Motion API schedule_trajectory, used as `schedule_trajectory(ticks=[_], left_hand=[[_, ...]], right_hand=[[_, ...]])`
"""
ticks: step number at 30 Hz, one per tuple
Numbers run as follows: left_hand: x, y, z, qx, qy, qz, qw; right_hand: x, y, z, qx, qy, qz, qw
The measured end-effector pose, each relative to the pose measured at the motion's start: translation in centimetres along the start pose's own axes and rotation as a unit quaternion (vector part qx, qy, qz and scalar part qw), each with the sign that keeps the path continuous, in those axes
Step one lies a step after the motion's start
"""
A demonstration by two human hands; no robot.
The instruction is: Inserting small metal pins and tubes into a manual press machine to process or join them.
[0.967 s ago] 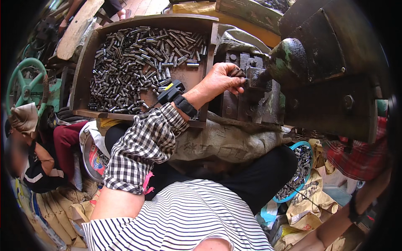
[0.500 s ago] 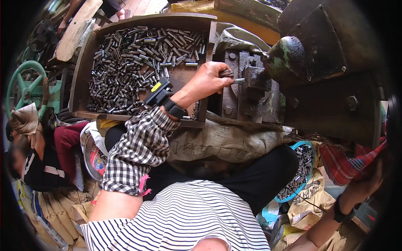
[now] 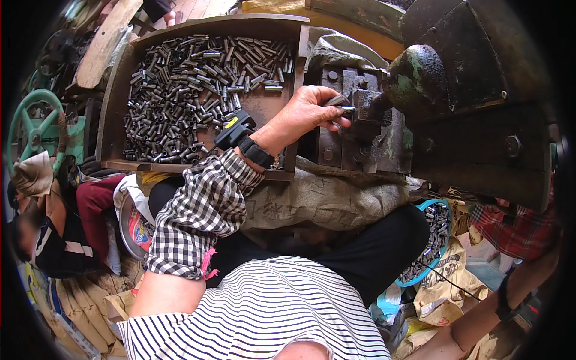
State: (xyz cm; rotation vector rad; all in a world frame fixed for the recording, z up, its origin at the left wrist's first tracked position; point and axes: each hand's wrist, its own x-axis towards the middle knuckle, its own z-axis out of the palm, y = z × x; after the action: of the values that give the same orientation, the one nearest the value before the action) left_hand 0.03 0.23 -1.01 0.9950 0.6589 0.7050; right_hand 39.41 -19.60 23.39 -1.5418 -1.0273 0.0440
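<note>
My left hand (image 3: 309,111) reaches over the right edge of a wooden tray (image 3: 180,164) to a greasy metal machine block (image 3: 366,107). Its fingers are closed around short metal tubes; one tube (image 3: 347,110) points at the block, and I cannot tell whether it touches. Another tube (image 3: 335,101) shows between the thumb and fingers. Many similar loose tubes (image 3: 174,90) lie heaped in the tray. At the lower right my right arm stretches outward. My right hand (image 3: 537,273) is beyond a dark wristband, by the machine's side, and its fingers are lost in the dark rim.
A large dark machine body (image 3: 474,138) stands on the right. Below it sits a blue-rimmed basin (image 3: 447,231) of metal pieces. Sacking (image 3: 336,198) hangs over my lap. A green handwheel (image 3: 36,129) and another person's arm (image 3: 57,216) are at the left.
My left hand has shifted slightly to the right, and the tube end sits closer to the block. My right arm has moved outward, further into the dark rim.
</note>
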Motion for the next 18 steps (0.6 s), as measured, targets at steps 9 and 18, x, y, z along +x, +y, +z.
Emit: schedule_trajectory(ticks=[9, 18], left_hand=[[0.0, 0.5, 1.8, 0.124, 0.060, 0.040, 0.990], [0.2, 0.9, 0.4, 0.290, 0.075, -0.036, 0.953]], right_hand=[[-8.5, 11.4, 0.2, -0.386, -0.104, -0.272, 0.875], [-2.4, 3.1, 0.6, -0.059, 0.040, -0.060, 0.996]])
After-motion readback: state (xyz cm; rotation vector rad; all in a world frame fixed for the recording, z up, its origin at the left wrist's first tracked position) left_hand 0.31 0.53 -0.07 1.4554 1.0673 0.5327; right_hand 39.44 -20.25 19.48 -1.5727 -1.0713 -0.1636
